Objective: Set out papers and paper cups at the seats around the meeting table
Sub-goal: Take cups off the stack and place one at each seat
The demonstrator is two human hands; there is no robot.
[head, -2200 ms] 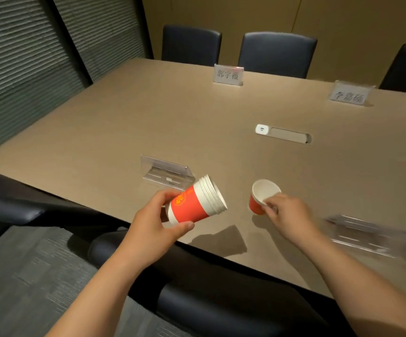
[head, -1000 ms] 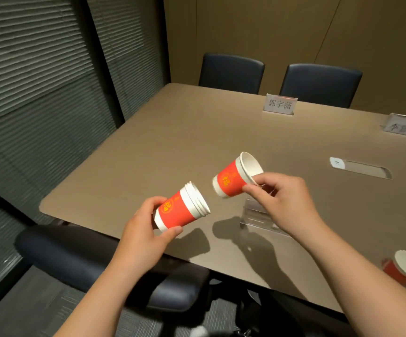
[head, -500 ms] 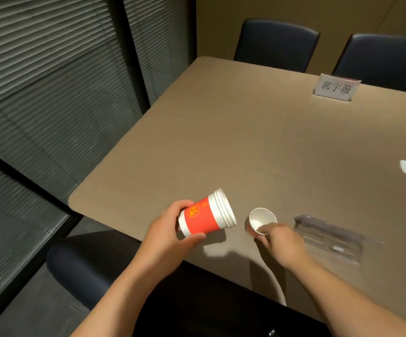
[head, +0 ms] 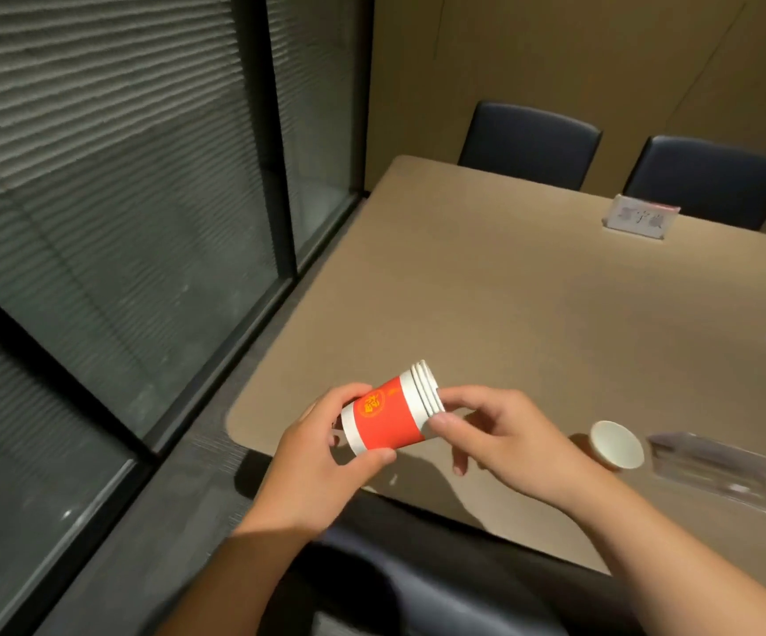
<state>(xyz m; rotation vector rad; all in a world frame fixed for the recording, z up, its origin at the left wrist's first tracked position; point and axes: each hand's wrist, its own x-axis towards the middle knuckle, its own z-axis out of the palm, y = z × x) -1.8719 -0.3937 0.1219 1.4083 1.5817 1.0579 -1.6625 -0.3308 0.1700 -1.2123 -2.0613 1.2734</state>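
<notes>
1. Right hand point(head: 500, 433) is off the single cup point(head: 616, 444), which now stands alone on the table point(head: 509, 286).
2. Right hand now pinches the rim of the cup stack point(head: 390, 417), joining the left hand point(head: 321, 465).

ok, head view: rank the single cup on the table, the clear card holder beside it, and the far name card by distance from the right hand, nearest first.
1. single cup: standing on the table just right of the right hand.
2. clear card holder: farther right, past the cup, near the table's front edge.
3. far name card: across the table, in front of the far chairs.
</notes>
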